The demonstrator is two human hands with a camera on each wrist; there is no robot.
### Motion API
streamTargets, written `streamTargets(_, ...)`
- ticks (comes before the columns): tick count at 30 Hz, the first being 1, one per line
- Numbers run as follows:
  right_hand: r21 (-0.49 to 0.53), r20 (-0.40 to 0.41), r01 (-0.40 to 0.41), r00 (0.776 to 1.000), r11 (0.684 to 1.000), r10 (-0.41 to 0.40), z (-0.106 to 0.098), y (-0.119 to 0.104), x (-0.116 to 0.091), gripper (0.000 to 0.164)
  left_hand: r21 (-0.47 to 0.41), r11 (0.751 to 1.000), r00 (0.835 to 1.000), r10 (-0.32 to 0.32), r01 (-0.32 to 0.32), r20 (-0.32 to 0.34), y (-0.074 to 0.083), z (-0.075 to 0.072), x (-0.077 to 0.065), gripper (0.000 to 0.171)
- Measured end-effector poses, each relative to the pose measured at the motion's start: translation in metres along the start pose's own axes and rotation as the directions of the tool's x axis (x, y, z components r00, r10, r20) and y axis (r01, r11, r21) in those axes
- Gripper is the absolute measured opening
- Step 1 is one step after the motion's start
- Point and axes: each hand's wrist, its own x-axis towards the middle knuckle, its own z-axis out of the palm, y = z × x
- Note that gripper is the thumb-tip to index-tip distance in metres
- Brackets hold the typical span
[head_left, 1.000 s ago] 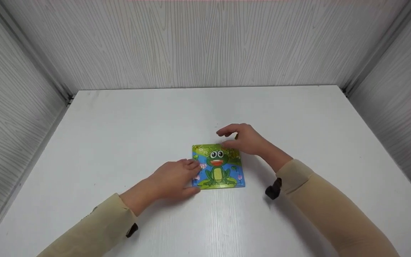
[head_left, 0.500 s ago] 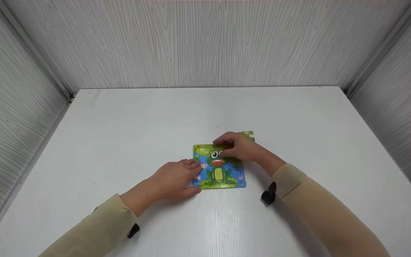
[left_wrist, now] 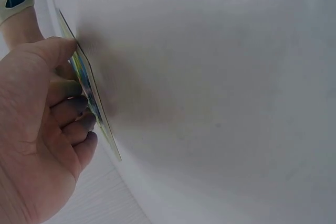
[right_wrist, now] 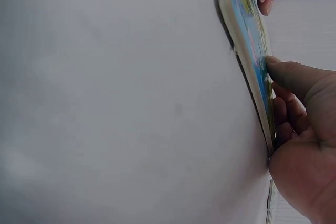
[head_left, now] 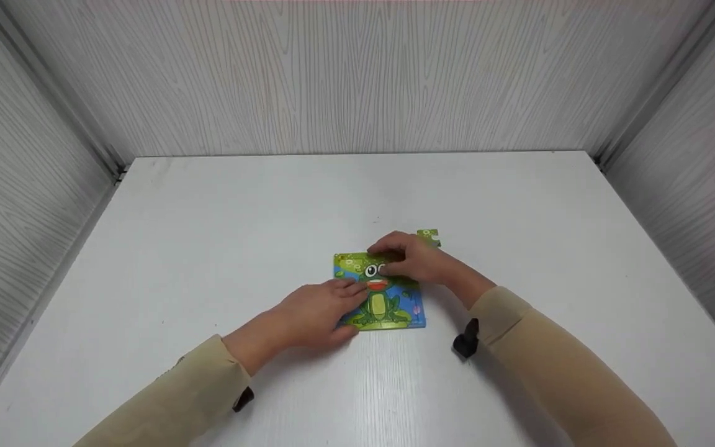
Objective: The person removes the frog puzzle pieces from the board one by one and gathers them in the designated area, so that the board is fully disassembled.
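Note:
A square jigsaw puzzle with a green frog on a blue background lies flat on the white table. My left hand rests over its left side, fingers spread on the picture and thumb at the near edge. At the upper right, my right hand grips the puzzle, thumb beside the frog's eye and curled fingers at the far edge. The right wrist view shows that thumb on the picture, fingers partly hidden behind the board. A loose green puzzle piece lies just beyond the right hand.
White table surrounds the puzzle. Pale wood-grain panels stand at the back, left and right. Both forearms wear beige sleeves, each with a dark strap near the cuff.
My right hand has come down and slightly left onto the puzzle's upper part, uncovering the loose green piece behind it. My left hand has slid a little right, farther over the picture.

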Motion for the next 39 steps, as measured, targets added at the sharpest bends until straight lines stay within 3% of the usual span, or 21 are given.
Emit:
streamTargets(10, -0.039, 0.047, 0.054, 0.998, 0.998, -0.052, -0.001, 0.0, 0.0, 0.038, -0.04, 0.999, 1.0, 0.008, -0.007, 0.021, -0.001, 0.004, 0.002, 0.067)
streamTargets(20, -0.068, 0.1, 0.01, 0.995, 0.998, -0.004, -0.004, -0.006, 0.001, 0.039, -0.046, 0.999, 1.0, -0.006, 0.007, 0.027, 0.0, 0.004, 0.002, 0.067)
streamTargets(28, -0.163, 0.144, -0.038, 0.988, 0.986, 0.062, -0.006, -0.014, 0.004, 0.042, -0.043, 0.999, 1.0, -0.009, 0.01, 0.029, 0.001, 0.002, 0.002, 0.066)
streamTargets(39, -0.205, 0.188, -0.015, 0.981, 0.979, 0.055, -0.003, -0.018, 0.007, 0.043, -0.045, 0.999, 1.0, -0.006, 0.007, 0.019, 0.0, 0.004, 0.002, 0.065)
